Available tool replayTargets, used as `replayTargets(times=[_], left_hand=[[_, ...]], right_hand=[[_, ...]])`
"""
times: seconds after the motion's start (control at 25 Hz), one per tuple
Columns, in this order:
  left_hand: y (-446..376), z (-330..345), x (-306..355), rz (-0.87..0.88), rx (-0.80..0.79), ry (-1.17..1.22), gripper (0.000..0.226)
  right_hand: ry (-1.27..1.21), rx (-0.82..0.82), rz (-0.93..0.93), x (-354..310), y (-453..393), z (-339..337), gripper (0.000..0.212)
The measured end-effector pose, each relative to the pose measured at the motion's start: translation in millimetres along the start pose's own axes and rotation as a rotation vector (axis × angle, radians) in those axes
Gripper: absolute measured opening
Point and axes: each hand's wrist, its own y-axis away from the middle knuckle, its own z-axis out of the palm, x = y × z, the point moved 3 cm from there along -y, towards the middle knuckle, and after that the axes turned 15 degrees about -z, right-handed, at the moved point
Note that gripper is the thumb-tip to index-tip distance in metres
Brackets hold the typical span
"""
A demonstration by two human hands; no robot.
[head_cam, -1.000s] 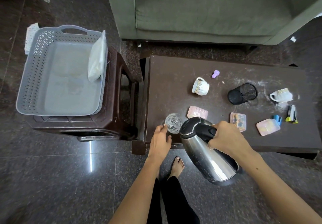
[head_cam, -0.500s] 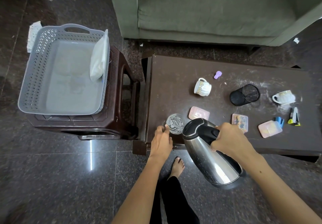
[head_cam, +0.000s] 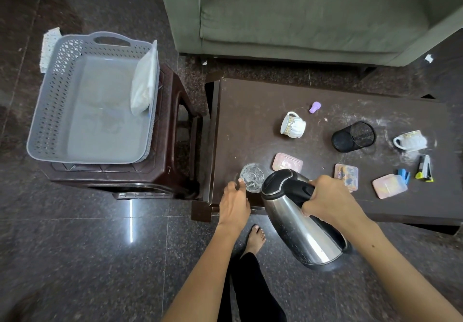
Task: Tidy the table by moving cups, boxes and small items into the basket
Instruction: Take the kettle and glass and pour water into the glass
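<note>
On the near left corner of the dark table (head_cam: 250,101) stands a clear glass (head_cam: 251,177), and my left hand (head_cam: 234,202) grips its left side. My right hand (head_cam: 328,199) is closed on the black handle of a steel kettle (head_cam: 300,231), tilted with its lid end right beside the glass. Two white cups (head_cam: 293,128) (head_cam: 411,141) lie on their sides further back. A pink box (head_cam: 287,162), a clear box (head_cam: 346,175) and another pink box (head_cam: 389,186) lie along the table. The grey basket (head_cam: 50,96) sits to the left, holding a white pouch (head_cam: 144,83).
The basket rests on a brown plastic stool (head_cam: 172,131) next to the table's left end. A black mesh holder (head_cam: 353,137), a purple piece (head_cam: 315,107), a blue item (head_cam: 403,175) and a yellow-black stapler (head_cam: 424,169) also lie on the table. A green sofa (head_cam: 300,21) stands behind.
Both hands stay where they were, left on the glass and right on the kettle handle. Only the view has drifted slightly.
</note>
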Motion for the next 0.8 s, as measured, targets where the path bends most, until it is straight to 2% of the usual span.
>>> replayTargets(times=[0.8], left_hand=[[2.9,-0.2,2.8,-0.011,0.009,0.01,0.056]], right_hand=[[-0.05,-0.002,0.015,1.5,3.6,-1.8,0.021]])
